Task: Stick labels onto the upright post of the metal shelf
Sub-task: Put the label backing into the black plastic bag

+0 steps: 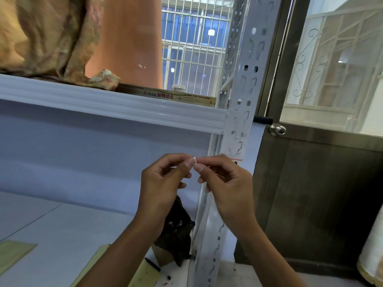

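The grey perforated upright post [244, 83] of the metal shelf runs from top to bottom right of centre. A red-edged label [233, 157] is stuck across it just below the shelf beam. In front of the post, my left hand [163, 183] and my right hand [226, 183] meet at the fingertips. Both pinch a tiny white label [194, 160] between thumb and forefinger. The label is small and mostly hidden by the fingers.
A white shelf beam [112, 106] crosses at mid height, with cloth [51, 38] and an orange cylinder [128, 38] on top. A dark crumpled bag [178, 230] and a pen [153, 264] lie on the lower shelf. A metal door with a knob [277, 129] stands to the right.
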